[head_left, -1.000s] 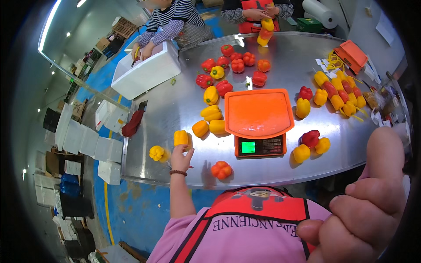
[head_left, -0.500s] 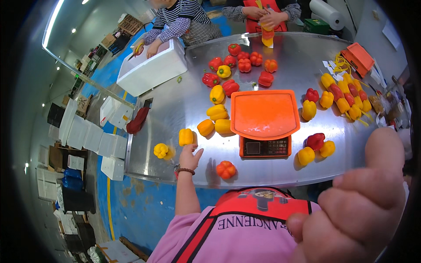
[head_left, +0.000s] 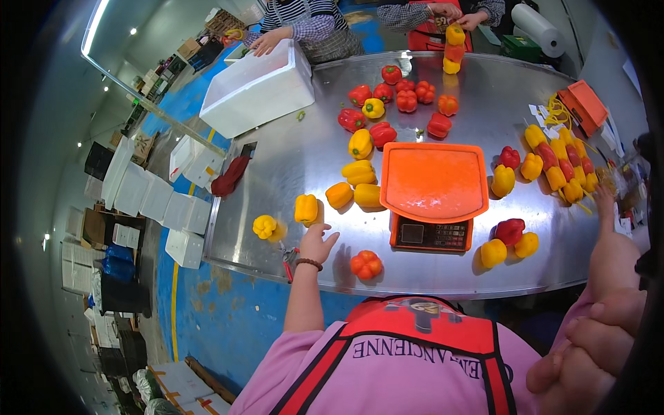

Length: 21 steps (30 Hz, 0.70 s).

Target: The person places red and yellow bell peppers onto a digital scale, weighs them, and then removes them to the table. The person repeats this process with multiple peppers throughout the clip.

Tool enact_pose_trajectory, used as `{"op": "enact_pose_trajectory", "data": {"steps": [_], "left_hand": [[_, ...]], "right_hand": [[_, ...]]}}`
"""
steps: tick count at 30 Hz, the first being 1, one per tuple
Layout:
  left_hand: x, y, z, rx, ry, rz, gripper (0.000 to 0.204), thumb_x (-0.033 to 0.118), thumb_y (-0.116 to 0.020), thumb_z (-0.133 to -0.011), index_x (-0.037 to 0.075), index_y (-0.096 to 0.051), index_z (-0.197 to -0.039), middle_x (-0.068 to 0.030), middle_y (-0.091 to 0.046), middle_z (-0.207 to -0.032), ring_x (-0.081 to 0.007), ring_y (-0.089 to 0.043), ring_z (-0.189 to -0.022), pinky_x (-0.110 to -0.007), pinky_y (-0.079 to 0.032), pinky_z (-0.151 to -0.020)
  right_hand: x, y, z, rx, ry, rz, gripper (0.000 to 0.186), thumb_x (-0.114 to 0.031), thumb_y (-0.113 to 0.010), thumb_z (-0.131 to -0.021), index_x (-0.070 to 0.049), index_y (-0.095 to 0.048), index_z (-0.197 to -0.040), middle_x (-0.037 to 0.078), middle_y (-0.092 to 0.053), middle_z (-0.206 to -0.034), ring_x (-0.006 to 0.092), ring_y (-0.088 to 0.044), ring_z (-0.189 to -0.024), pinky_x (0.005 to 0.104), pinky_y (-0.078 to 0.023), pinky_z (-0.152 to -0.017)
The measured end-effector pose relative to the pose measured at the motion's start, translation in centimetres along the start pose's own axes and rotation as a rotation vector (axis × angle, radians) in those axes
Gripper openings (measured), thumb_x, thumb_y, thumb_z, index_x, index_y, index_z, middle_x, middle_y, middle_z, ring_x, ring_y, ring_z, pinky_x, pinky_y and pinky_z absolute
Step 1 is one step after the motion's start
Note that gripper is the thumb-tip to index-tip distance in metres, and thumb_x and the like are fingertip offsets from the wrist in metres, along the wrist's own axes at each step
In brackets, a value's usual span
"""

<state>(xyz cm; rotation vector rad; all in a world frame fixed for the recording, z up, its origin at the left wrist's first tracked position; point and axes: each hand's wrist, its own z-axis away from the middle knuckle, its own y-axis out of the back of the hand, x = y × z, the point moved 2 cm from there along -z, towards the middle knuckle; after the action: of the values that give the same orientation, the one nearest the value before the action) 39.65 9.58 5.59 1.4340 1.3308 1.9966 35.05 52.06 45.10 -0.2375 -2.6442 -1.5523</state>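
My left hand point(head_left: 317, 243) rests on the metal table's near side, thumb and fingers apart, holding nothing. Its fingertips lie just beside a yellow bell pepper point(head_left: 306, 208). Red-handled snips point(head_left: 289, 261) lie beside my left wrist, and an orange-red pepper point(head_left: 366, 265) sits to its right. My right arm stretches along the table's right edge. My right hand point(head_left: 605, 198) is by some clear plastic packaging point(head_left: 614, 176); its fingers are too small and blurred to read. Very close at lower right, a large curled hand point(head_left: 595, 346) shows, its arm out of view.
An orange-topped scale point(head_left: 434, 181) stands mid-table, with loose red and yellow peppers around it. Bundled pepper stacks point(head_left: 564, 166) lie at right. A white foam box point(head_left: 259, 90) is at far left. Across the table, a co-worker's hands point(head_left: 460, 15) hold a pepper stack point(head_left: 453, 50).
The view has shifted, moving the table rightward in the picture. The large close hand has dropped toward the lower right, uncovering my right arm. The far co-worker's pepper stack now stands more upright. My left hand stays put.
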Motion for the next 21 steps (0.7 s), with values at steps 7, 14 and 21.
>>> {"op": "enact_pose_trajectory", "data": {"steps": [7,14,21], "left_hand": [[1.2,-0.6,-1.0,-0.023,-0.046,0.021,0.037,0.028,-0.076,-0.083,0.003,-0.067,-0.109,-0.015,-0.066,-0.108,-0.0277,-0.066,-0.097,-0.037,-0.054,-0.081],[1.5,-0.9,-1.0,-0.033,-0.048,0.021,0.037,0.029,-0.076,-0.083,0.004,-0.066,-0.108,-0.0148,-0.066,-0.108,-0.0278,-0.066,-0.097,-0.038,-0.054,-0.081],[1.7,-0.2,-1.0,-0.022,-0.068,-0.004,0.037,0.03,-0.076,-0.082,0.004,-0.066,-0.107,-0.0138,-0.066,-0.108,-0.027,-0.066,-0.096,-0.037,-0.054,-0.081]], "right_hand": [[-0.5,0.7,0.6,0.027,-0.014,0.021,0.026,-0.006,-0.062,-0.069,-0.015,-0.038,-0.069,0.002,-0.045,-0.068,0.0152,-0.044,-0.061,0.0338,-0.038,-0.059],[-0.7,-0.1,0.4,0.033,0.014,-0.005,0.025,-0.005,-0.062,-0.07,-0.015,-0.039,-0.07,0.003,-0.045,-0.067,0.0157,-0.044,-0.061,0.0343,-0.038,-0.059],[-1.2,0.4,1.2,0.104,0.081,0.048,0.025,-0.004,-0.061,-0.072,-0.014,-0.039,-0.071,0.004,-0.045,-0.067,0.0163,-0.044,-0.06,0.0349,-0.038,-0.059]]}}
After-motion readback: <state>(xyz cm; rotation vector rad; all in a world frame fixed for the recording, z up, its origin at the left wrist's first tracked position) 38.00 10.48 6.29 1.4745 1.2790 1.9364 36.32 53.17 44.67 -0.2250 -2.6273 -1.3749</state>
